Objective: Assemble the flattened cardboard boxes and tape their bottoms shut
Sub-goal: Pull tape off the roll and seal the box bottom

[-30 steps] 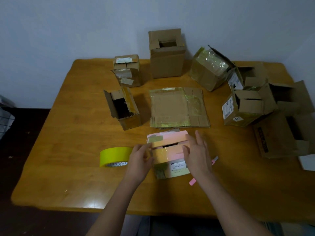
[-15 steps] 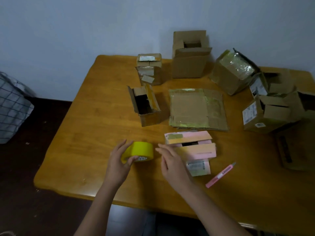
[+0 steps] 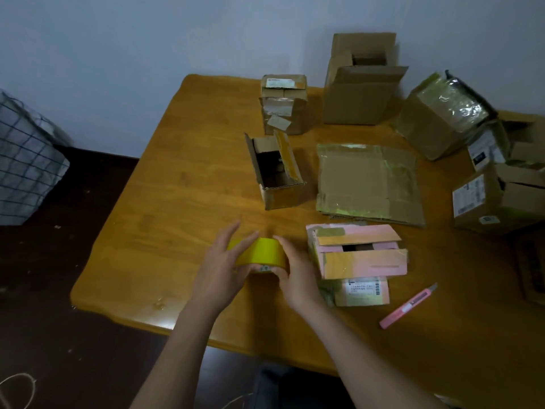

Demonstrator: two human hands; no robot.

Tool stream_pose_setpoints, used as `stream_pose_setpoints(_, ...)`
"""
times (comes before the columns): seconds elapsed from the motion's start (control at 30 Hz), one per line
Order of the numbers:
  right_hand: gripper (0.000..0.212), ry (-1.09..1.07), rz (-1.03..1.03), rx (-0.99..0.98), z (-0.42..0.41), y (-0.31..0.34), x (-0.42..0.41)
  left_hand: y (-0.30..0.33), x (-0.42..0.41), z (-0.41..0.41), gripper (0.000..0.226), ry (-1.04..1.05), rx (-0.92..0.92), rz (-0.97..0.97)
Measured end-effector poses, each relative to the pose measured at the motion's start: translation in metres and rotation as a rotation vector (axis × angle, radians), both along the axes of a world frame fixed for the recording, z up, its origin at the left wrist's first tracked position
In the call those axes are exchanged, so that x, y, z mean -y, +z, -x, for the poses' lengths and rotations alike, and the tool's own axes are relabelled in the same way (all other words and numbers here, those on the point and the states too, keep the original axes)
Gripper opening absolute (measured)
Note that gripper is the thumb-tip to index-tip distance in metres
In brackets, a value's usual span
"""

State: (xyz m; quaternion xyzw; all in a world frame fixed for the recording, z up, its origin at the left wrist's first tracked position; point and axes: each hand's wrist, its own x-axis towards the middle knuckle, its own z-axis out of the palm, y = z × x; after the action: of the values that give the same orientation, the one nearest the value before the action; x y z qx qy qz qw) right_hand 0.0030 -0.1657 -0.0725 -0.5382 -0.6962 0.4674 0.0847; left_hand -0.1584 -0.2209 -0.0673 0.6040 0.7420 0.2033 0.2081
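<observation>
A yellow tape roll (image 3: 263, 251) stands on edge on the wooden table (image 3: 182, 184), held between both hands. My left hand (image 3: 222, 268) grips its left side and my right hand (image 3: 295, 274) grips its right side. Just right of them sits a pink box (image 3: 358, 256), its two top flaps folded nearly together with a dark gap between them. A flattened cardboard box (image 3: 367, 181) with shiny tape lies behind the pink box.
A pink utility knife (image 3: 408, 307) lies right of the pink box. A small open carton (image 3: 275, 169) stands behind the hands. Several assembled boxes (image 3: 361, 81) crowd the table's back and right. A checked bag (image 3: 25, 163) sits on the floor at left.
Both hands left the pink box and closed on the yellow tape roll, left hand first, then the right. The camera view swung left.
</observation>
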Motion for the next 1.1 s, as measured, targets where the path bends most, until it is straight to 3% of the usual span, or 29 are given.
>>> stream_pose_setpoints(0.07,0.063,0.017,-0.023,0.01,0.0,0.0,0.0,0.001,-0.004,-0.004,0.062,-0.102,-0.053,0.012)
stream_pose_setpoints(0.2,0.067,-0.1,0.086,-0.016,-0.001,-0.009,-0.003,0.0,-0.011,-0.008,0.06,-0.093,-0.049,0.04)
stream_pose_setpoints(0.37,0.06,-0.112,0.128,-0.067,0.003,-0.018,-0.004,-0.003,0.002,0.009,0.051,-0.01,0.199,-0.04)
stream_pose_setpoints(0.5,0.067,-0.166,0.209,-0.025,0.007,-0.025,0.003,-0.004,0.007,0.015,0.05,0.058,0.358,-0.05)
stream_pose_setpoints(0.63,0.042,-0.211,0.33,0.019,0.002,-0.035,0.006,-0.002,0.011,0.02,0.05,0.077,0.402,-0.057)
stream_pose_setpoints(0.83,0.049,-0.53,0.702,-0.344,0.009,-0.038,0.007,-0.005,0.022,0.033,0.052,0.155,0.476,-0.088)
stream_pose_setpoints(1.0,0.039,-0.726,0.803,-0.441,0.024,-0.031,0.003,-0.007,0.042,0.051,0.072,0.19,0.447,-0.088)
stream_pose_setpoints(1.1,0.029,-0.919,0.833,-0.529,0.03,-0.027,0.006,-0.012,0.051,0.048,0.066,0.232,0.495,-0.088)
